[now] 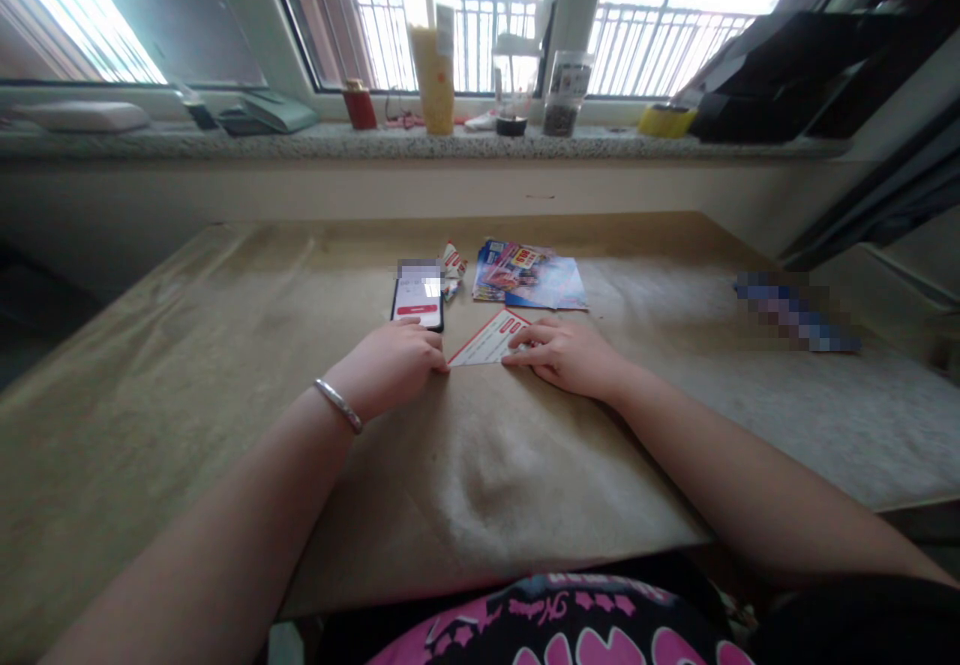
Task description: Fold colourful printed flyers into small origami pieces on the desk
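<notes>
A triangular folded paper, white with red edges and red print, lies on the brown-covered table. My left hand is at its left corner, thumb and forefinger closed there, with the other fingers curled beside the phone's lower end. From the other side my right hand rests on the paper's right part, fingers stretched out and apart, covering that corner. Just beyond my left hand lies a phone with a lit screen. A small folded paper piece in white and red sits right of the phone.
Colourful printed leaflets are stacked behind the folded paper. A blurred flat item lies far right. On the granite windowsill stand a tall cup with yellow contents, a red container and clear jars.
</notes>
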A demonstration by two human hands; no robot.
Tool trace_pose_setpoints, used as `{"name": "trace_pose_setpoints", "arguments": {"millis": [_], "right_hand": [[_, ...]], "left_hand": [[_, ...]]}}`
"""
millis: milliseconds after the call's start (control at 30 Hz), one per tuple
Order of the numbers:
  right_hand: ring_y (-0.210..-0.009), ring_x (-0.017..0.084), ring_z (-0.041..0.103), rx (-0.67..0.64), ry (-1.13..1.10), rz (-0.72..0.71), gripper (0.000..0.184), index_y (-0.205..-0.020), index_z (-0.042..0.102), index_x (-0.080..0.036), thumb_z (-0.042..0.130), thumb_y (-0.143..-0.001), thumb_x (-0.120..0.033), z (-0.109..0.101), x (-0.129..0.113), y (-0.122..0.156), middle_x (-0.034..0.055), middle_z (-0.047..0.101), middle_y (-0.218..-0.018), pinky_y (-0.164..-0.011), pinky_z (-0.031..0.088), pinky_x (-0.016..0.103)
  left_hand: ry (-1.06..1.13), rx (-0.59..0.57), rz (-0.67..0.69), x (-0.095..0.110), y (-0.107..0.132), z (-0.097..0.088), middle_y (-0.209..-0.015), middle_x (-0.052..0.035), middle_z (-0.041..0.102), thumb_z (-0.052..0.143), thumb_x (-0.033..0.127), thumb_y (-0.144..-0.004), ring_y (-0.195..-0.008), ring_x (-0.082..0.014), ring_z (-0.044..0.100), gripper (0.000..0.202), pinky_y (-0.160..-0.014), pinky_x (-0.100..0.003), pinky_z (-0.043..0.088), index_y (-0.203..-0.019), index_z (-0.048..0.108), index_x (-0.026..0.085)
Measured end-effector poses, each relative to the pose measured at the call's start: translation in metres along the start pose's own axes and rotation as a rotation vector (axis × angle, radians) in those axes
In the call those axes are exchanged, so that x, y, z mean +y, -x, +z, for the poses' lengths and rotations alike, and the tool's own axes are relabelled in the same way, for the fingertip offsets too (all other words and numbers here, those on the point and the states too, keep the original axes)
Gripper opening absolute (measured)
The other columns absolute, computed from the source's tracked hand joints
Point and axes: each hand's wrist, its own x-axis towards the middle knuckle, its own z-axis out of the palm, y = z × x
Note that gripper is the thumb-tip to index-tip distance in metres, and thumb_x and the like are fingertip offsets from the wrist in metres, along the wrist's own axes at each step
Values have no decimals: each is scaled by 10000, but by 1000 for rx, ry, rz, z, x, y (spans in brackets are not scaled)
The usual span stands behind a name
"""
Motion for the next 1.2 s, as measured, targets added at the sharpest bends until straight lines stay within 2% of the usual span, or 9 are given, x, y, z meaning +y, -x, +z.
{"name": "trace_pose_setpoints", "arguments": {"millis": [300,500,567,600,700,767,900,1200], "right_hand": [[-959,189,544,4,9,-4,339,-1097,682,-317,489,-860,-170,2,1,1,32,653,-1102,-819,440,318],[-965,192,544,8,13,-18,333,-1096,681,-308,474,-869,-181,1,1,1,34,650,-1102,-831,443,323],[-964,194,545,16,18,-17,326,-1094,680,-304,474,-870,-186,2,0,1,39,649,-1096,-827,446,327],[-964,196,545,22,20,-17,320,-1093,679,-298,473,-873,-191,2,-1,1,45,648,-1093,-827,447,330],[-977,203,541,31,26,-10,314,-1104,668,-267,464,-877,-193,5,-4,-3,64,640,-1101,-842,444,341],[-999,210,533,32,29,7,324,-1115,657,-250,466,-865,-173,7,-7,-6,73,632,-1116,-857,439,351],[-1034,223,518,6,42,23,335,-1116,644,-235,479,-837,-151,8,-12,-12,76,620,-1131,-868,429,361],[-967,208,541,-40,76,41,313,-1028,673,-230,477,-806,-126,-3,-10,-10,61,642,-1058,-801,432,311]], "left_hand": [[45,-25,-25,-10,5,4,-850,-10,691,498,63,-772,-831,-163,613,367,-793,-267,441,-913,738,302],[62,-112,-140,-8,7,-2,-972,2,682,447,97,-779,-850,-154,623,341,-779,-242,462,-872,731,262],[48,-78,-128,-6,6,-1,-980,-7,672,440,130,-796,-836,-152,620,315,-761,-240,472,-883,719,250],[52,-25,-115,-4,5,0,-1003,-13,662,438,143,-809,-827,-148,617,312,-755,-242,477,-939,702,248],[73,124,14,3,0,8,-1088,-26,636,449,135,-817,-937,-158,596,351,-816,-261,477,-1090,641,244],[55,174,60,7,-4,14,-1089,-36,635,440,151,-841,-952,-173,584,340,-836,-297,477,-1109,632,234],[16,201,125,12,-8,22,-1062,-54,642,436,155,-860,-937,-183,571,338,-843,-323,471,-1125,636,221],[21,198,67,17,-10,18,-1017,-52,654,451,153,-850,-901,-184,582,315,-820,-327,467,-1068,671,216]]}}
